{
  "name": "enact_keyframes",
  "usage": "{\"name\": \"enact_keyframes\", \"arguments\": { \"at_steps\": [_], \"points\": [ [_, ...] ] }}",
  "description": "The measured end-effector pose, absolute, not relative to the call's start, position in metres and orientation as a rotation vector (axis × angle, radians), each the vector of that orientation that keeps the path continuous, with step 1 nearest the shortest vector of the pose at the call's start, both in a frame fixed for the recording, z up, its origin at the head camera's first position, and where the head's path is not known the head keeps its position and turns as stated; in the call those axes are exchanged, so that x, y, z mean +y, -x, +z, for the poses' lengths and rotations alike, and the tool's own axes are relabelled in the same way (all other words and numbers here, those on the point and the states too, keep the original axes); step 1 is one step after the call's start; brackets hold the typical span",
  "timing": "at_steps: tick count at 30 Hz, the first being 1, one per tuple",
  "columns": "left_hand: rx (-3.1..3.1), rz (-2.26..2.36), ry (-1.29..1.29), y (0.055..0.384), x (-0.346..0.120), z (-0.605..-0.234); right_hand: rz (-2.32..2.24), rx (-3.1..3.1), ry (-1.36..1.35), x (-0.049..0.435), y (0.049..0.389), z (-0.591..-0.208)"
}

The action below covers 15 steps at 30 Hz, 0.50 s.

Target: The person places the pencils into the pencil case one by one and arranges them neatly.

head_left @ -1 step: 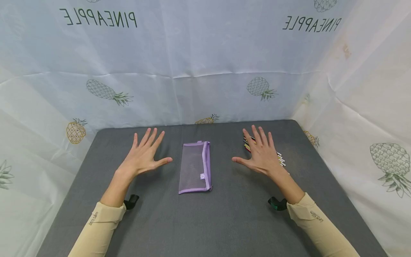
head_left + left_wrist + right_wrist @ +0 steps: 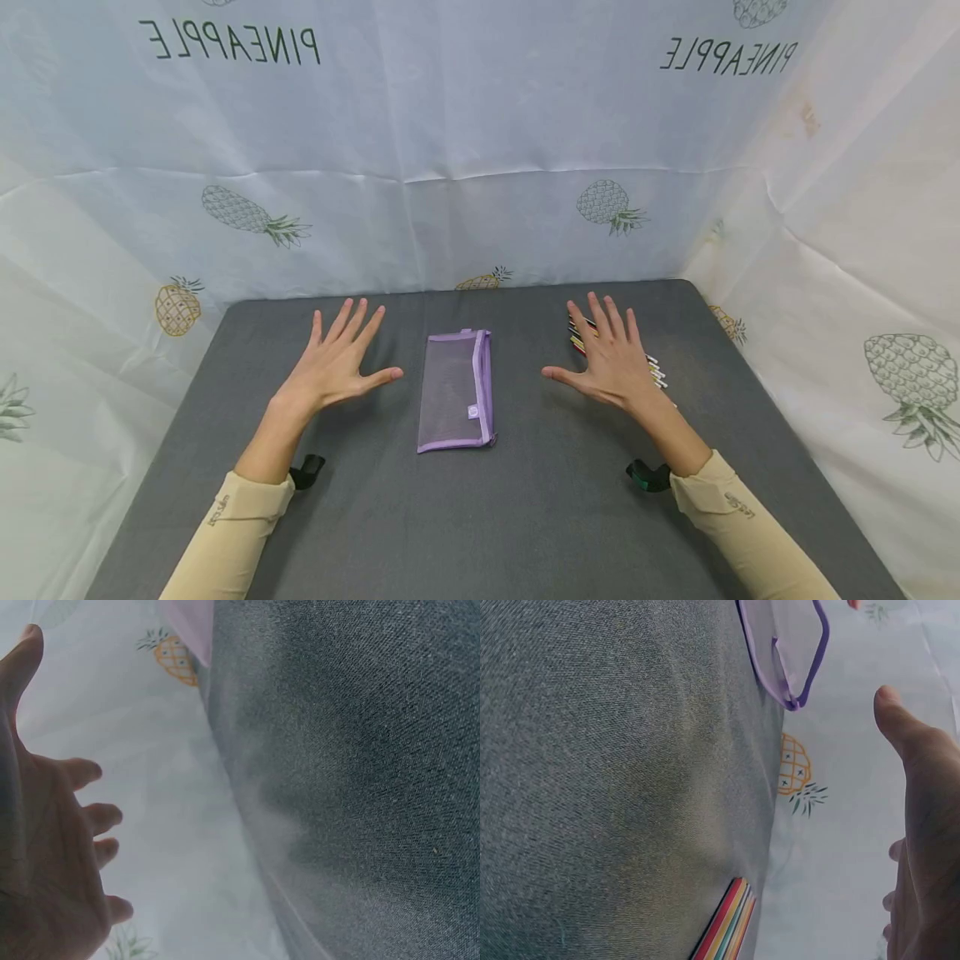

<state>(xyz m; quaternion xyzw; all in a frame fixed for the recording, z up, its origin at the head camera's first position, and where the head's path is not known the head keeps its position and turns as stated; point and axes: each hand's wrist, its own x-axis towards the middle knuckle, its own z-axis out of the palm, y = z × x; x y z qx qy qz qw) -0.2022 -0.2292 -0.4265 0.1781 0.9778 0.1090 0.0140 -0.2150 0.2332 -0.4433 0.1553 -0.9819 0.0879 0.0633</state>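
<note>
A flat purple mesh zip pouch lies near the middle of the dark grey table, its zipper side to the right. To its left, my left hand hovers above the cloth with fingers spread, holding nothing. My right hand is likewise spread, palm down, over a bunch of coloured pencils and hides their middle part. In the right wrist view, the pencils show red, yellow, teal and orange barrels, apart from the hand. A corner of the pouch appears at the top of the left wrist view.
The grey tabletop has rounded far corners. A white curtain printed with pineapples hangs behind and along both sides. Each wrist bears a dark strap-like device, such as the right wrist device.
</note>
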Motion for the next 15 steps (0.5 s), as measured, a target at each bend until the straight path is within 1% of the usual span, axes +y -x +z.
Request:
{"name": "enact_keyframes", "arguments": {
  "at_steps": [15],
  "points": [
    [3.044,0.325,-0.592,0.2045,-0.2246,-0.4258,0.308,-2.929,-0.452,0.2409,0.2121,-0.4449]
  ]
}}
